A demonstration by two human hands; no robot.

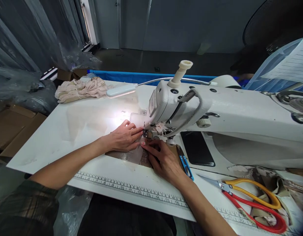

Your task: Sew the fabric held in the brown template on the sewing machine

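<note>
A white sewing machine point(171, 101) stands over the table, its needle area lit by a lamp point(122, 90). A piece of sheer whitish fabric point(134, 157) lies beneath the presser foot point(148, 133). My left hand point(124, 137) rests flat on this fabric, fingers stretched toward the foot. Just in front of the foot, my right hand point(162, 157) has its fingers bent together, the index fingertip at a small white label point(142, 143) with a reddish mark. The thumb's contact with the label is partly hidden.
Blue thread snips point(186, 167) lie right of my right hand, near a black phone point(198, 148). Scissors point(252, 200) with yellow and red handles lie at front right. Bundled beige lace point(81, 89) sits back left. A ruler strip point(131, 190) runs along the front edge.
</note>
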